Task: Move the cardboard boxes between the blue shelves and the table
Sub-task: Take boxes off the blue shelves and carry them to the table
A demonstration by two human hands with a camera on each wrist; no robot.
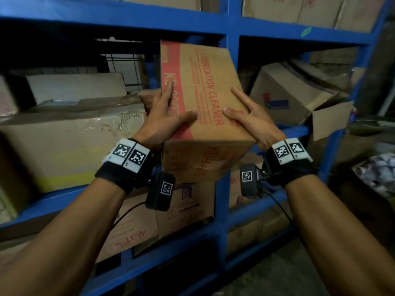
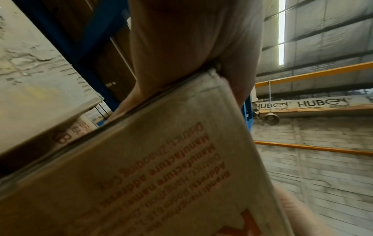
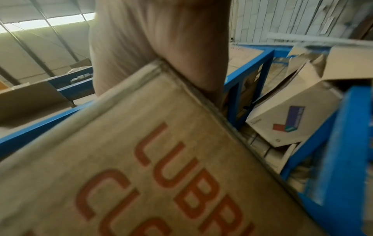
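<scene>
A cardboard box (image 1: 203, 99) with red "LUBRICATION CLEANER" print is held tilted in front of the blue shelves' upright post (image 1: 233, 60), at middle-shelf height. My left hand (image 1: 168, 116) grips its left edge, thumb and index finger lying on the top face. My right hand (image 1: 250, 118) grips the right edge, thumb on top and fingers along the side. In the left wrist view, the left hand (image 2: 181, 47) wraps the corner of the box (image 2: 161, 175). In the right wrist view, the right hand (image 3: 151, 39) clasps the edge of the box (image 3: 141, 159).
A large taped box (image 1: 70, 146) fills the left bay beside my left hand. In the right bay a tilted open box (image 1: 295, 92) leans with its flap hanging. More boxes (image 1: 181, 206) sit on the lower shelf and on the top shelf (image 1: 299, 9).
</scene>
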